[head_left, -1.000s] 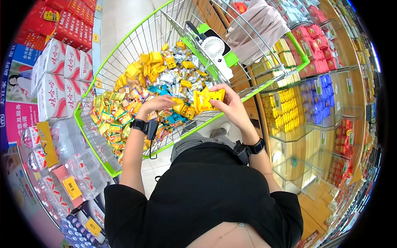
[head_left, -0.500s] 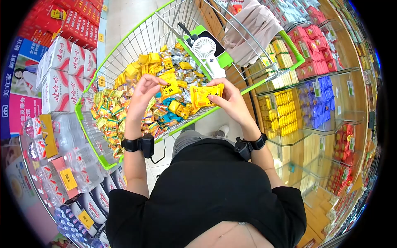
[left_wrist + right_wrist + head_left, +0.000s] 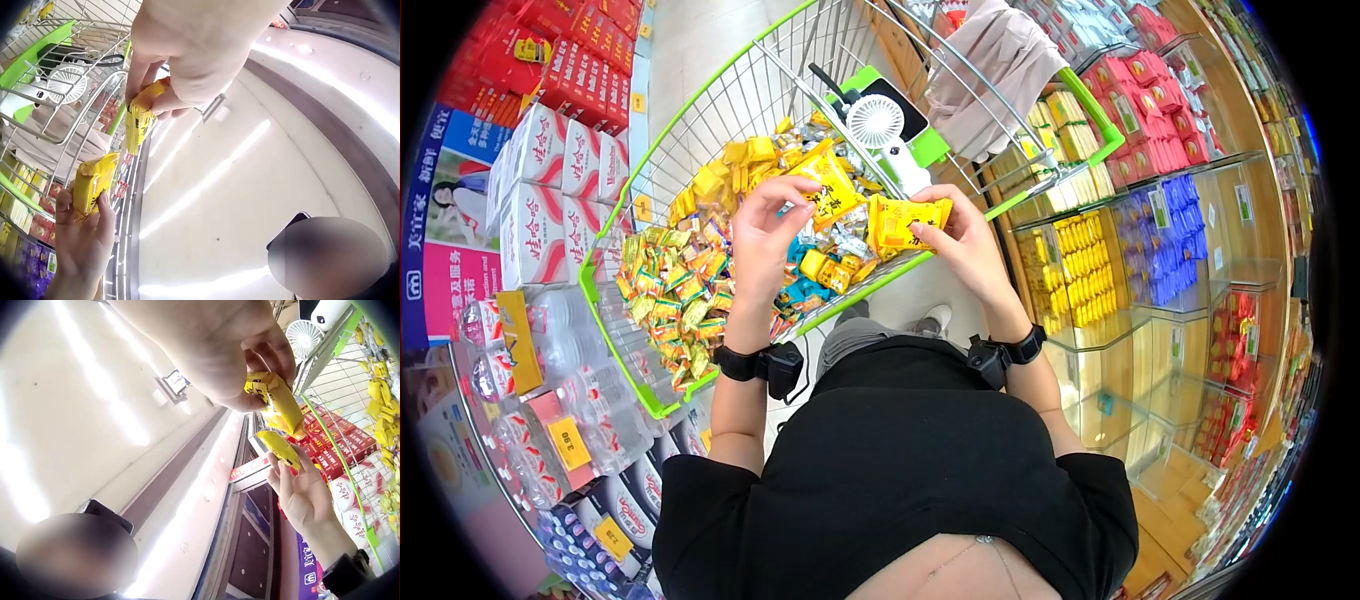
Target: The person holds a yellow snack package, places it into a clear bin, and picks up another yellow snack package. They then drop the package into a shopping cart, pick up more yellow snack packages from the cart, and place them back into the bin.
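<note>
My left hand (image 3: 768,235) pinches a yellow snack packet (image 3: 832,188) with dark printed characters, over the loaded shopping cart. Beside it, on the right, my right hand (image 3: 972,245) grips a second yellow packet (image 3: 903,226) between thumb and fingers, close to the cart's green rim. Both packets are raised and their ends nearly meet in the head view. From the left wrist, the left hand's packet (image 3: 140,120) hangs from thumb and fingertips. In the right wrist view the right hand's packet (image 3: 282,407) looks plump and sealed.
The wire shopping cart (image 3: 658,409) holds a heap of small wrapped candies (image 3: 685,275). A white handheld fan (image 3: 875,122) and a light cloth (image 3: 990,80) are at its handle end. Stocked snack shelves (image 3: 1090,270) line the right; boxes (image 3: 535,230) and bottled water (image 3: 600,400) stand left.
My left hand has come up from the candy heap with a yellow packet and moved it right, towards the other one. My right hand keeps hold of its packet, nearly in place.
</note>
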A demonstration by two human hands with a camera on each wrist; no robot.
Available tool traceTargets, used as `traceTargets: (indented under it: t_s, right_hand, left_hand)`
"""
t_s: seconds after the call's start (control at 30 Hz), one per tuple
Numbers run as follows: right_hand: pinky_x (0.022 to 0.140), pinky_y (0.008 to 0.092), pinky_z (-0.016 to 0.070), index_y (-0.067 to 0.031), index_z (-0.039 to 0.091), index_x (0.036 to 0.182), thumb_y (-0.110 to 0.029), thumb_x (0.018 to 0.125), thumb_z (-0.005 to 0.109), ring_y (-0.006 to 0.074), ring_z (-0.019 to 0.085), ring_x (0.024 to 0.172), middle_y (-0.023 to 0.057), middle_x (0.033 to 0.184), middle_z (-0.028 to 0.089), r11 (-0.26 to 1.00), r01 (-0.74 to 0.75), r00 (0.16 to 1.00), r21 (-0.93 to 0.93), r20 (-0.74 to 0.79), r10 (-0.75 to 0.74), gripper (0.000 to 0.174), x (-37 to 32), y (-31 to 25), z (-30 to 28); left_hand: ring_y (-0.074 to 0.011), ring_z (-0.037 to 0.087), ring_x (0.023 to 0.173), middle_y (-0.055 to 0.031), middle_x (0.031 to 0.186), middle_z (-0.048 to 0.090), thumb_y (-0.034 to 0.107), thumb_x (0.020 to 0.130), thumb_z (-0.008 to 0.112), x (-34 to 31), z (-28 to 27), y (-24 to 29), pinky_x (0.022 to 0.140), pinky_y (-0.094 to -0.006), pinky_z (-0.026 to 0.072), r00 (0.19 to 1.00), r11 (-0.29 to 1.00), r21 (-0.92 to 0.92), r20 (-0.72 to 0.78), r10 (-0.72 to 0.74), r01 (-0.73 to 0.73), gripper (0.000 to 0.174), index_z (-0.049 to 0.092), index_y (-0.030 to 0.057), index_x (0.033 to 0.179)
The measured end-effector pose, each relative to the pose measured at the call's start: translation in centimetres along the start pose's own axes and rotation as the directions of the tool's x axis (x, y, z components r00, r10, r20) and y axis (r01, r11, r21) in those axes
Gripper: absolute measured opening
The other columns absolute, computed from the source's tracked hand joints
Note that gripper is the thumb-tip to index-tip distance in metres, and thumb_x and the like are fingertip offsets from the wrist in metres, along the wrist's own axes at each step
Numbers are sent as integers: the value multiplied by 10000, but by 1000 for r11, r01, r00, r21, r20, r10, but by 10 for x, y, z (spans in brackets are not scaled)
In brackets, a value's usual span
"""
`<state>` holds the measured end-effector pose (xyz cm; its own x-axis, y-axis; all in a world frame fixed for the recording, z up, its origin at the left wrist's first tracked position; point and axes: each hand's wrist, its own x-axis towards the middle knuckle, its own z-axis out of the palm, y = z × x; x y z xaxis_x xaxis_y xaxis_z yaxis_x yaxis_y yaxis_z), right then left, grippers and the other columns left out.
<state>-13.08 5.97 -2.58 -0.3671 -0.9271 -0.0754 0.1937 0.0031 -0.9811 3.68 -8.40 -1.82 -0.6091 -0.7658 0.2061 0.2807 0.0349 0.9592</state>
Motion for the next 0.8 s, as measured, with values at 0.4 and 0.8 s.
traceTargets:
  t_s: [0.4,0.8]
  right_hand:
    - [697,215,414,-38,461,993,-44,740,576,92,467,933,29,958,476,989,96,982,-113,-154,-113,278,-2,8,-12]
    - [804,222,379,-14,413,1117,-40,798,480,114,480,938,44,1033,498,993,21,987,118,-162,-1,326,-17,4,-23]
  left_hand:
    - [-171,516,900,-104,943,554,-116,711,492,3,24,2,788,-272,395,985,993,47,137,103,-111,167,526,44,746]
    - [-162,511,915,-96,956,535,-81,756,506,-4,68,2,765,-260,418,936,996,38,346,63,-81,94,536,6,777]
